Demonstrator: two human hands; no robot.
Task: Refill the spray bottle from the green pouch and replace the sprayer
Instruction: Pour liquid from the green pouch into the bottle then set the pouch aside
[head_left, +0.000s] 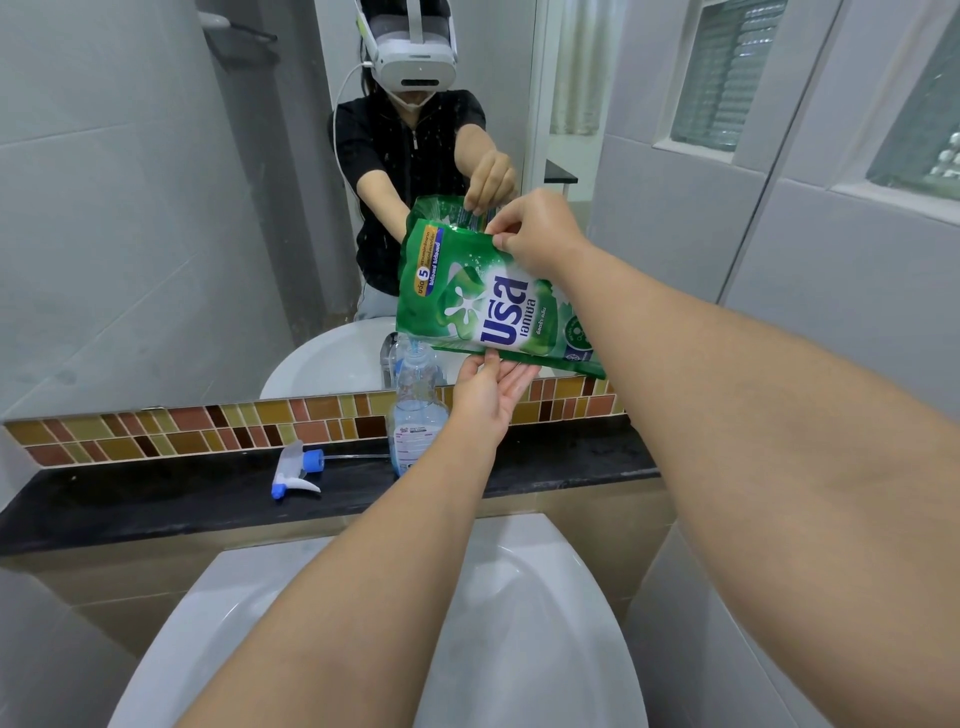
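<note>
Two hands on the job, both mine. Right hand (535, 228): thumb and curled fingers pinch the upper edge of the green pouch (488, 301), holding it up in the air, tipped over with its printed face toward me. Left hand (488, 392): palm up, fingers nearly straight, fingertips touching the pouch's lower edge from beneath; a support rather than a clasp.

Pouch sits above the far ledge, its low left corner directly over the open neck of the spray bottle (415, 410). I cannot tell whether liquid is running; the spout area is too small to read.

Bottle: clear plastic, upright on the black counter ledge (156, 499), just left of my left wrist, uncapped. Liquid level not clear to me.

Sprayer (298, 470): white with blue collar and nozzle, lying on its side on the ledge, well left of the bottle, its dip tube pointing right toward the bottle.

Further out: strip of brown and amber mosaic tile (208, 426) behind the ledge, mirror (260, 208) above it, white basin (519, 623) nearest me beneath both forearms.
</note>
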